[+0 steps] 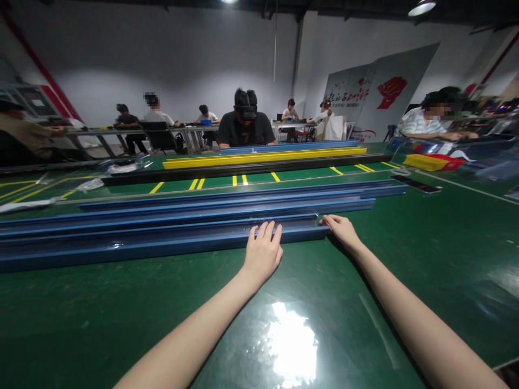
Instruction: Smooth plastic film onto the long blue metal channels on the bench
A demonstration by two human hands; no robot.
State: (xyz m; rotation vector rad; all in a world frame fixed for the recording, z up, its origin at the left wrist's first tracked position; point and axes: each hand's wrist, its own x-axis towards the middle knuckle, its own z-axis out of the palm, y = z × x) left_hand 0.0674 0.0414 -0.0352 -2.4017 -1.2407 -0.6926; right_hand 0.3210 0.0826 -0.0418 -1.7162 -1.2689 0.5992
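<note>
A long blue channel lies on the green table, running from the left edge to near the middle. My left hand rests on its front edge near the right end, fingers slightly spread over the rim. At the channel's right end is my right hand, its fingers drawn together at the tip; whatever they may hold is too small to make out. Just behind lie more blue channels, roughly parallel to the near one.
Farther back are a yellow channel and a black strip. A dark phone and a yellow tray lie at the right. Opposite sits a person; others sit around the room.
</note>
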